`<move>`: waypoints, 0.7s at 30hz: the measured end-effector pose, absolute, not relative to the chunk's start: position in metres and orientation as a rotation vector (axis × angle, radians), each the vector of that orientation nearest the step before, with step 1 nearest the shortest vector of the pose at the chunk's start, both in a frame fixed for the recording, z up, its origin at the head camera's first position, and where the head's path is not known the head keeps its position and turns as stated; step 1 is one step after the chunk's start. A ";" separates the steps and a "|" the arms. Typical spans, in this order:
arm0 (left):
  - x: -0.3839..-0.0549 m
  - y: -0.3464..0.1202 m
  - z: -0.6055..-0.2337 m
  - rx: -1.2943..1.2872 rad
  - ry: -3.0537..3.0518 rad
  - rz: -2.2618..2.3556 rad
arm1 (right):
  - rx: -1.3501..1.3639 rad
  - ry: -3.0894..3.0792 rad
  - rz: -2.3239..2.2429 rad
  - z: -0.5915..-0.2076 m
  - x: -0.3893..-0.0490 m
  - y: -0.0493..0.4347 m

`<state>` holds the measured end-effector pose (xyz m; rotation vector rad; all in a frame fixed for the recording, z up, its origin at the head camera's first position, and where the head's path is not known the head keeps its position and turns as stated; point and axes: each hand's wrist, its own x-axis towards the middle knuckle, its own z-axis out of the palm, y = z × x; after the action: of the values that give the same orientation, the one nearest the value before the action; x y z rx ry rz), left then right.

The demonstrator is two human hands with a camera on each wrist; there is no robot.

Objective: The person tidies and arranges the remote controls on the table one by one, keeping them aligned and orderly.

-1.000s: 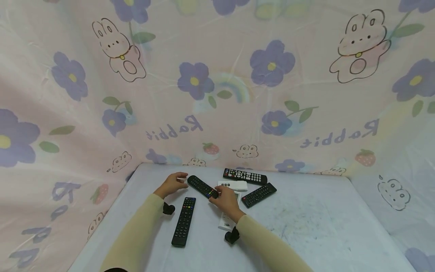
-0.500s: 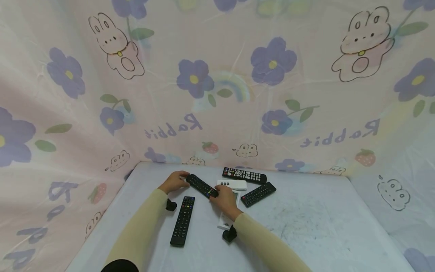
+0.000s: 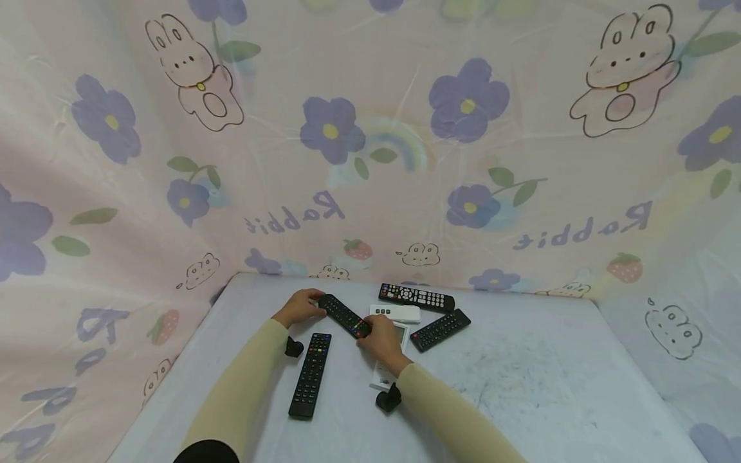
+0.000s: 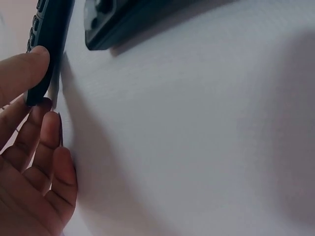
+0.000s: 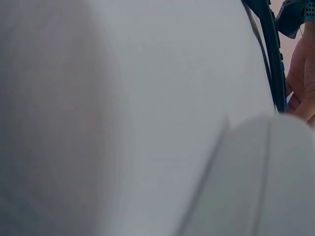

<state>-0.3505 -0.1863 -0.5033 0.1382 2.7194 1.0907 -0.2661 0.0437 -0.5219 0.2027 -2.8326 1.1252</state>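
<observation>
Both hands hold one black remote control (image 3: 343, 314), tilted diagonally over the left-middle of the table. At its upper left end is the left hand (image 3: 301, 307). In the left wrist view, the left hand (image 4: 37, 167) lays its thumb on the remote (image 4: 51, 37) and fingers at its underside. The lower right end, with coloured buttons, is gripped by the right hand (image 3: 382, 341); its fingers are partly hidden in the head view. A second black remote (image 3: 311, 376) lies flat nearer the body, between the forearms.
Right of the hands lie a white remote (image 3: 399, 313), a black remote with pale keys (image 3: 417, 298) and a smaller black remote (image 3: 441, 330). A white remote with a screen (image 3: 382, 376) lies partly under the right hand. A patterned curtain (image 3: 399, 180) encloses the table.
The left hand has moved right and taken hold of the held remote's upper left end. The right hand keeps its grip with little movement.
</observation>
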 end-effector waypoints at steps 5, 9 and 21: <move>-0.353 -0.187 -0.505 0.125 2.706 1.112 | 0.197 -2.825 1.131 -0.523 -0.266 0.042; -0.351 -0.187 -0.505 0.130 2.702 1.125 | 0.206 -2.837 1.110 -0.524 -0.266 0.041; -0.347 -0.192 -0.504 0.141 2.707 1.144 | 0.220 -2.799 1.195 -0.522 -0.264 0.042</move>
<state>-0.3470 -0.1919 -0.5042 0.1413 2.7069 1.1441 -0.2639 0.0415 -0.5216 0.2197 -2.7990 1.1945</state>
